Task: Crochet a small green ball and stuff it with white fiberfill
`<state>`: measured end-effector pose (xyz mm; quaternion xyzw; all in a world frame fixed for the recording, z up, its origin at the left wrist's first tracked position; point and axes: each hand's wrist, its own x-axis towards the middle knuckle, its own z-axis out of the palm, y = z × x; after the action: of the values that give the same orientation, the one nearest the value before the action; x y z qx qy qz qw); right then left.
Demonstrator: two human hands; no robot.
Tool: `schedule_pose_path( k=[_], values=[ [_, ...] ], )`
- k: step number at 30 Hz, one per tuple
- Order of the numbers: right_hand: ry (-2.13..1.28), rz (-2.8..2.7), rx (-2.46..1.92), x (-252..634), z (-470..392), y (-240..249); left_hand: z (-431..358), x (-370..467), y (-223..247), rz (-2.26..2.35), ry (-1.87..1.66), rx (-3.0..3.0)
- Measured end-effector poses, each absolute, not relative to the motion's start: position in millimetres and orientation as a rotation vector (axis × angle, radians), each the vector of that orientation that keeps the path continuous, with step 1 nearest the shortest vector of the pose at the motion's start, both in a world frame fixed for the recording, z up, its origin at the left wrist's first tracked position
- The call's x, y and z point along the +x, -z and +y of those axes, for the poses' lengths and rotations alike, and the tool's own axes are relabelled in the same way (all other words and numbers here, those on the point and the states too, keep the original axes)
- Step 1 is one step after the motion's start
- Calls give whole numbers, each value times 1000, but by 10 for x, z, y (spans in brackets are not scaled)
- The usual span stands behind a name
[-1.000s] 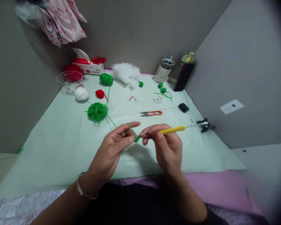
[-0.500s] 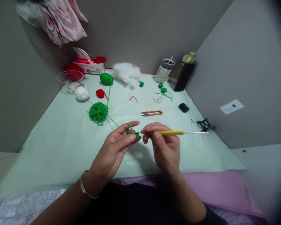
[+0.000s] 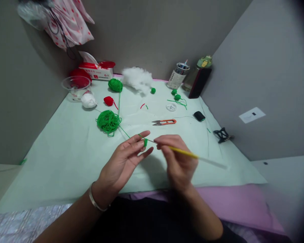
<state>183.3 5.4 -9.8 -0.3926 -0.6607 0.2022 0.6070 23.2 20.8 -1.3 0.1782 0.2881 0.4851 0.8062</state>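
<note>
Between thumb and fingers, my left hand [image 3: 125,153] pinches a small green crochet piece [image 3: 145,142], with yarn running over its raised index finger. My right hand [image 3: 178,157] is closed around a yellow-handled crochet hook [image 3: 184,152]. The hook's thin tip reaches the green piece; its far metal end points down to the right and is smeared by motion. A strand leads from my left hand to a loose heap of green yarn [image 3: 108,122], which connects to a green yarn ball [image 3: 115,85] behind it.
Orange thread snips [image 3: 164,122] lie beyond my hands. White stuffing [image 3: 137,79], a red piece [image 3: 108,101] and small green balls [image 3: 177,97] sit farther back. A plastic tub [image 3: 76,88] stands left; a can [image 3: 178,76] and bottle [image 3: 194,76] stand at the back right.
The hook has tilted, its far end swinging downward, and my right hand has turned with it. The green piece has shifted slightly left and up. The loose yarn heap has moved a little right.
</note>
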Motion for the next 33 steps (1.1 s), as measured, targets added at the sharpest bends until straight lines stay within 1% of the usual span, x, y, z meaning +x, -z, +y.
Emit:
schedule_pose_path(
  k=[2, 4, 9, 13, 16, 26, 33],
  values=[
    [-744, -1331, -863, 1845, 87, 60, 210, 215, 6, 630, -1060, 399],
    [-911, -1247, -800, 1829, 105, 39, 197, 217, -2, 642, -1066, 490],
    [-845, -1329, -830, 1758, 95, 58, 155, 267, 15, 682, -1113, 737],
    [-991, -1223, -767, 1773, 107, 95, 149, 252, 38, 757, -1119, 818],
    [-1090, -1136, -744, 1787, 120, 106, 154, 222, 19, 779, -1120, 822],
    [-1198, -987, -731, 1701, 138, 50, 170, 198, -79, 716, -1123, 658],
    [-1121, -1058, -791, 1682, 111, 92, 140, 199, -44, 729, -1161, 745]
  ],
)
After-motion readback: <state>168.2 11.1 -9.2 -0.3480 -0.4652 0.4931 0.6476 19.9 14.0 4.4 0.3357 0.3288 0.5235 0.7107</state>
